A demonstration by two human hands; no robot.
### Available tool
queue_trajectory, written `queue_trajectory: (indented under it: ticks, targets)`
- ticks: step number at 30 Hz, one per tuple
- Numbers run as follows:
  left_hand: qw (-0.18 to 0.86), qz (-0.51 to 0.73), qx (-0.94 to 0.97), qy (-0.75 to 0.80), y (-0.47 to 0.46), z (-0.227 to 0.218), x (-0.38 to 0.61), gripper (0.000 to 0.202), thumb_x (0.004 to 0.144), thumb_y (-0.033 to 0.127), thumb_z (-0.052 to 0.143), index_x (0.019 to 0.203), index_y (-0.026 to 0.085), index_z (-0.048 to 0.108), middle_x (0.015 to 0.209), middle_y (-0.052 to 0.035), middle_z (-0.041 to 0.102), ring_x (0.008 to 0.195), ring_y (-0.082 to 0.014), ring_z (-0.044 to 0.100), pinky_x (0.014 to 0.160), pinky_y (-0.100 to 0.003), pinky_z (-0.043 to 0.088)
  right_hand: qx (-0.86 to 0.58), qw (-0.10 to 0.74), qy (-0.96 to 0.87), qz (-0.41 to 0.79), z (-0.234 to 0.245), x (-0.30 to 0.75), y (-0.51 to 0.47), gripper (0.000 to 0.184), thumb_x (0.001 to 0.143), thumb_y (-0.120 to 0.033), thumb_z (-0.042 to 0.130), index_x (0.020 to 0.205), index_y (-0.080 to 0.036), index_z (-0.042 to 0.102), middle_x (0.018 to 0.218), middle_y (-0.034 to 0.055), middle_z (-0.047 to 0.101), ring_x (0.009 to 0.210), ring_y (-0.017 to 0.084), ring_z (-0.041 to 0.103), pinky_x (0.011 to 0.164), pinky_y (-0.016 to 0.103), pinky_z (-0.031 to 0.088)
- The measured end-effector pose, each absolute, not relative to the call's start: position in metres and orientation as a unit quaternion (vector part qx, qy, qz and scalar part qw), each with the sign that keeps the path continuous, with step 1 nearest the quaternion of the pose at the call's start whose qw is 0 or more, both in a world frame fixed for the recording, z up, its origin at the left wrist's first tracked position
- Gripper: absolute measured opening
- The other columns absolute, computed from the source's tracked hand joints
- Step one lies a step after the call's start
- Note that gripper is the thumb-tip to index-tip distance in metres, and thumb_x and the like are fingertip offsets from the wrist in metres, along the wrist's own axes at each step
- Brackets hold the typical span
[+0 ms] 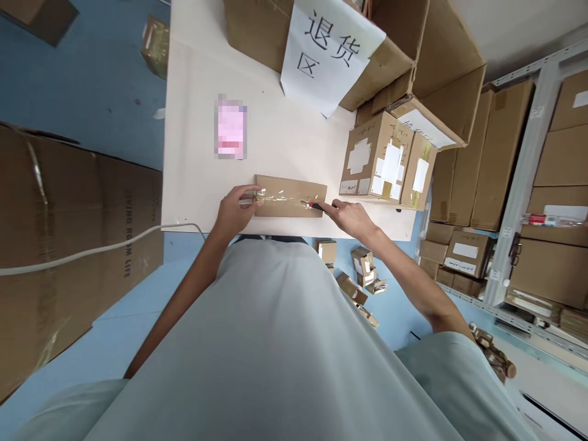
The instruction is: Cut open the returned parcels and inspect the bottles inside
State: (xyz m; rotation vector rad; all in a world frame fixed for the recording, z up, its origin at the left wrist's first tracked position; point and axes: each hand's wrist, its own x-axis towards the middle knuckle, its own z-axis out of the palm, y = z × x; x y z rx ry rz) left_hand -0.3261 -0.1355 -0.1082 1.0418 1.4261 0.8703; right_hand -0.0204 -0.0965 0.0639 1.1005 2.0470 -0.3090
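A long, narrow cardboard box (pixel 289 209) lies on the white table (pixel 197 184) close to its front edge, a strip of clear tape (pixel 280 197) running along its top. My left hand (pixel 235 211) grips the box's left end, fingers on the top and around the side. In my right hand (pixel 351 217) is a red and black box cutter (pixel 316 206), its tip at the tape towards the right part of the box. The blade itself is too small to make out clearly.
A blurred-out pink item (pixel 231 130) lies behind the box. Taped cartons (pixel 367 156) stand to the right, below a larger open carton (pixel 445 73) and a paper sign (pixel 326 55). A white cable (pixel 114 245) crosses at left. Shelves (pixel 500 184) with boxes stand far right.
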Motion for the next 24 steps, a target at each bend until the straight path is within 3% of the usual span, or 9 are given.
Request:
queue_trajectory:
  ticks: [12, 17, 24]
  targets:
    - [0.524, 0.357, 0.410, 0.655, -0.124, -0.099, -0.315, 0.040, 0.089, 0.043, 0.081, 0.123, 0.021, 0.078, 0.133, -0.0089, 0.080, 0.110, -0.0243, 0.077, 0.090, -0.034, 0.069, 0.416, 0.360, 0.819, -0.162, 0.055, -0.015, -0.073, 0.058, 0.122, -0.022, 0.035, 0.179, -0.027, 0.041, 0.130, 0.0177, 0.077, 0.110, 0.030, 0.078, 0.087, 0.035, 0.047]
    - [0.488, 0.370, 0.399, 0.682, -0.119, -0.108, -0.311, 0.033, 0.092, 0.050, 0.081, 0.112, 0.024, 0.080, 0.120, -0.0069, 0.083, 0.099, -0.0238, 0.078, 0.092, -0.038, 0.068, 0.413, 0.386, 0.806, -0.173, 0.058, -0.006, -0.060, 0.058, 0.122, -0.024, 0.033, 0.179, -0.028, 0.039, 0.133, 0.0189, 0.077, 0.111, 0.031, 0.078, 0.089, 0.037, 0.048]
    - [0.461, 0.398, 0.391, 0.690, -0.115, -0.113, -0.306, 0.037, 0.087, 0.058, 0.085, 0.103, 0.025, 0.080, 0.114, -0.0071, 0.084, 0.099, -0.0253, 0.078, 0.094, -0.039, 0.067, 0.447, 0.358, 0.798, -0.187, 0.058, 0.044, -0.059, 0.053, 0.124, -0.035, 0.032, 0.173, -0.028, 0.052, 0.135, 0.0170, 0.079, 0.114, 0.032, 0.076, 0.084, 0.036, 0.047]
